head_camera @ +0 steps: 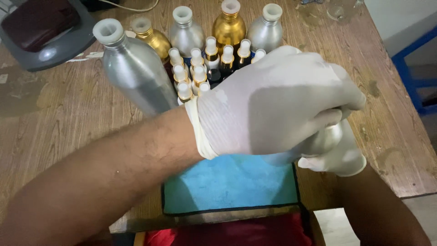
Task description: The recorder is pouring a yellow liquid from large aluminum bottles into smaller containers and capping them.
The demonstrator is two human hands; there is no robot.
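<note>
Wooden surface [68, 114] is carrying bottles in the upper frame while, at centre right above a blue cloth [227, 182], both gloved hands, left hand [273, 105] over right hand [339, 155], are clenching a silver bottle [325, 139], probably slippery, best gripped around its body.

From my feed, the gloved left hand [277, 102] reaches across from the left and lies over the gloved right hand [339, 155], both closed around a silver metal bottle [325, 139] held between them above the worn wooden table [68, 118]. Under the hands, at the near edge, lies a blue cloth mat [230, 184]. Behind the hands stands a cluster of small white-capped spray bottles [200, 68]. Behind that runs a row of gold and silver metal bottles [227, 27]. A tall silver metal bottle [132, 68] stands left of the cluster. A grey tray-like device [45, 32] sits at the far left corner.
</note>
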